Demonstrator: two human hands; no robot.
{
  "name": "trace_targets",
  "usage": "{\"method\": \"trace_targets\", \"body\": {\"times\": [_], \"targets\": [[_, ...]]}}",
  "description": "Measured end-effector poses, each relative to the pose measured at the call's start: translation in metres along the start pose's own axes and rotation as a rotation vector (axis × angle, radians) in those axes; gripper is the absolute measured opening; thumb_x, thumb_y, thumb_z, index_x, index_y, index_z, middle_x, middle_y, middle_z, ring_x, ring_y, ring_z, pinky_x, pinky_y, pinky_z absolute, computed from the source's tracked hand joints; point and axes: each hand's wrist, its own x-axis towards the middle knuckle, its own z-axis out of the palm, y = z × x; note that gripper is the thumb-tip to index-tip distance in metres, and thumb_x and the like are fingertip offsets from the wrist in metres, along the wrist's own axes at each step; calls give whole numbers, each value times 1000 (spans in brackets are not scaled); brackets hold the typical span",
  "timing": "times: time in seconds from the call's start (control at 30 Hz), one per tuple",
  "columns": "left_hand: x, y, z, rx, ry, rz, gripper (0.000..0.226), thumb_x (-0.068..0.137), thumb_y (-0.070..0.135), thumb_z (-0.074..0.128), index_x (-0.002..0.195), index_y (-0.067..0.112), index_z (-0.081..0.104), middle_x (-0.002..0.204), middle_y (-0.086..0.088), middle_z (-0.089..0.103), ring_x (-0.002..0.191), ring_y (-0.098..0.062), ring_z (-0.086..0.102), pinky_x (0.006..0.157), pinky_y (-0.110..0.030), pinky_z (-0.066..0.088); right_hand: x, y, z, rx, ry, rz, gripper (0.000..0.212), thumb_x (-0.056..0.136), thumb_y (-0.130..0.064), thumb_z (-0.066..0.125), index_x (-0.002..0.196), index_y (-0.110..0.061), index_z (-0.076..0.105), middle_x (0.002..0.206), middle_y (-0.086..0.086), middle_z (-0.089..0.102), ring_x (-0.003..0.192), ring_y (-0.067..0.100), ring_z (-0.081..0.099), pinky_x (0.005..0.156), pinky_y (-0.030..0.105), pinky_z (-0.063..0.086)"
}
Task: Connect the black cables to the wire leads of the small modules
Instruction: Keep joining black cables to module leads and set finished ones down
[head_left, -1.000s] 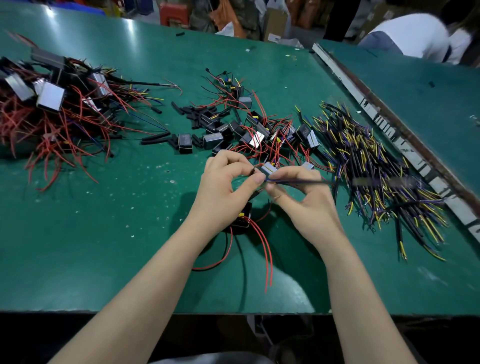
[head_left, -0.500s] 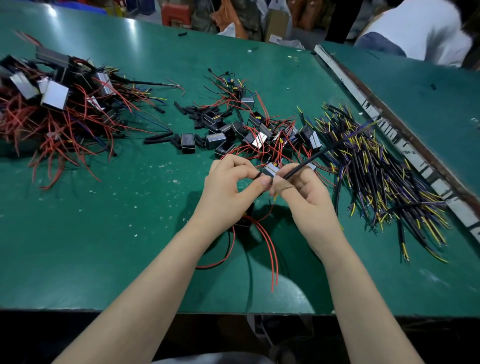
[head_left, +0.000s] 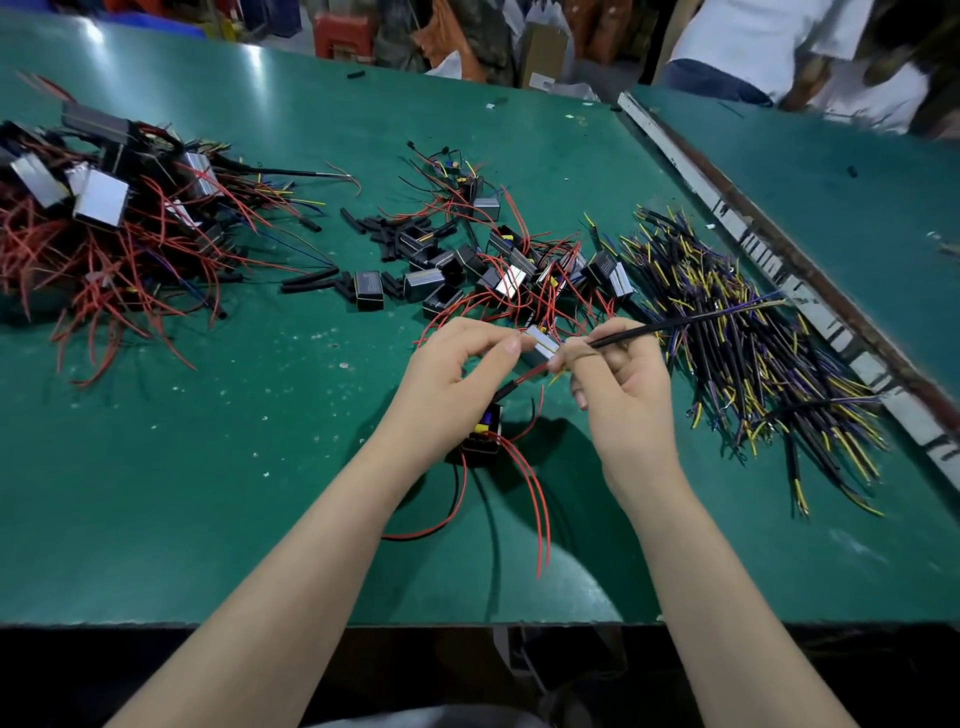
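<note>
My left hand (head_left: 447, 384) pinches a thin red wire lead (head_left: 524, 376) that runs down to a small black module (head_left: 483, 428) hanging below it over the green table (head_left: 234, 467). My right hand (head_left: 618, 395) pinches a black cable (head_left: 675, 325) near its end, and the cable sticks out to the upper right over the cable pile. The two hands meet over a small silver-faced module (head_left: 540, 345) lying just behind my fingertips. More red leads (head_left: 530, 493) trail from the hanging module toward the table's front edge.
A pile of black cables (head_left: 753, 364) with yellow and purple ends lies at the right. Loose small modules with red leads (head_left: 509, 265) and black sleeve pieces (head_left: 384, 234) fill the middle. A big tangle of modules and red wires (head_left: 104, 228) sits far left. A person in white (head_left: 763, 41) stands beyond.
My right hand has swung the black cable from pointing right to pointing up and right, and the hands have drawn slightly apart, baring the red lead between them.
</note>
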Motion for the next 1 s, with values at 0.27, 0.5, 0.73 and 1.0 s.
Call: {"method": "trace_targets", "body": {"times": [0.27,0.5,0.73,1.0], "targets": [[-1,-5,-5,31,-77,33,26,89,13,64,111,26,66,89,4,62,84,-4,56,81,-8,38,-4,1,6,-9,-19,71,20,94,2,50,90,-16,42,64,-2,65,50,-1,52,54,9,39],[-2,-4,-4,-50,-50,12,26,89,18,64,98,42,64,97,8,67,88,-8,60,81,-14,45,-6,-3,9,24,-31,139,19,94,-1,50,91,-17,41,61,-4,64,44,4,39,47,15,34],[-2,-5,-2,-103,13,13,21,89,19,64,88,40,67,91,11,67,78,0,58,73,-10,41,-7,-6,10,46,-46,172,19,94,0,50,91,-16,41,57,-5,62,42,5,36,45,15,33],[-4,-2,0,-3,102,105,17,86,16,64,88,34,65,82,16,66,75,-4,57,73,-15,44,-7,-5,9,50,-53,178,21,92,3,49,90,-16,40,57,-1,62,40,6,35,44,16,32]]}}
